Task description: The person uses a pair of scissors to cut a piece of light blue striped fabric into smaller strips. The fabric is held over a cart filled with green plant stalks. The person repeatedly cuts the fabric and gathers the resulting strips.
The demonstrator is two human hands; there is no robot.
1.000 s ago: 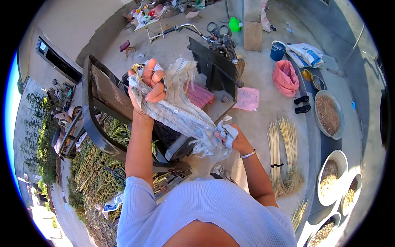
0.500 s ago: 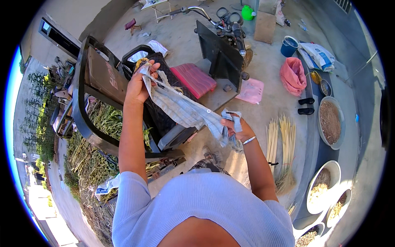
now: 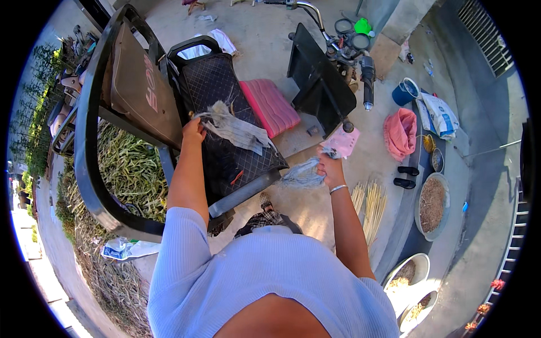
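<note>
Over the black quilted seat (image 3: 211, 84) of a three-wheeled vehicle, my left hand (image 3: 194, 130) closes on one end of a grey-blue striped rag (image 3: 242, 134). Frayed threads stick up from that rag, which lies along the seat. Off the seat's front edge, my right hand (image 3: 329, 169) grips a crumpled, frayed light-blue cloth strip (image 3: 304, 173) that hangs above the concrete floor. A gap shows between the two pieces of cloth. Just past the rag is a pink seat cushion (image 3: 269, 107). Something small and red lies on the seat's near end.
A black metal rail (image 3: 93, 186) curves beside my left arm, with dried plants (image 3: 129, 169) beyond it. Handlebars (image 3: 366, 79) and a black panel (image 3: 321, 84) stand ahead. Bundled straw sticks (image 3: 372, 211), a pink sack (image 3: 400, 134) and a basin (image 3: 432, 208) are to the right.
The cloth stretched between my hands now shows as two separate pieces. My left hand has lowered to the seat, and the view has shifted.
</note>
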